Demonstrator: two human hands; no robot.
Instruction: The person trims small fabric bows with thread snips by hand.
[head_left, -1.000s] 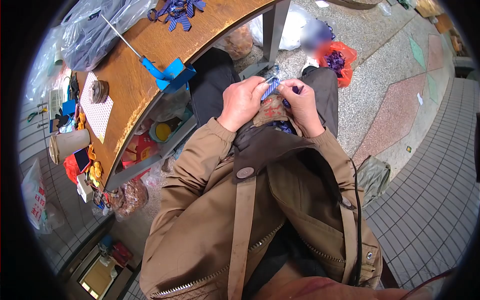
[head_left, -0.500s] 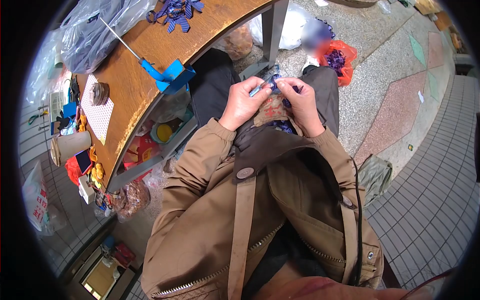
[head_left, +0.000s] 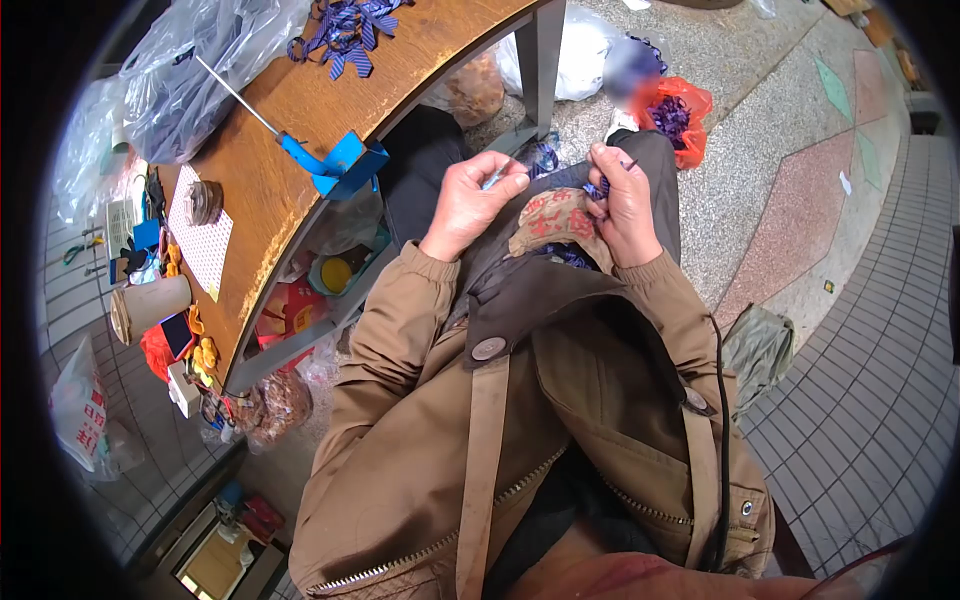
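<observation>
Above my lap, my left hand (head_left: 472, 203) pinches a thin light-blue thing (head_left: 492, 179); its kind cannot be made out. My right hand (head_left: 625, 205) is closed on a strip of blue-purple striped ribbon (head_left: 596, 188), with a dark end poking out past the fingers. The two hands are apart. Between them, across my apron, lies a beige cloth (head_left: 550, 217) with red print. More blue striped ribbon (head_left: 570, 256) shows just below this cloth.
On the wooden table (head_left: 290, 175) at left are a blue metal holder (head_left: 350, 168) with a long rod, a pile of striped ribbon pieces (head_left: 350, 35) and a perforated white sheet (head_left: 200, 240). A red bag (head_left: 690, 120) of purple ribbon stands on the floor ahead, beside a white bag (head_left: 575, 55).
My hands, close together before, have drawn apart. The left moved slightly left and down with the light-blue thing; the right moved right, holding the ribbon.
</observation>
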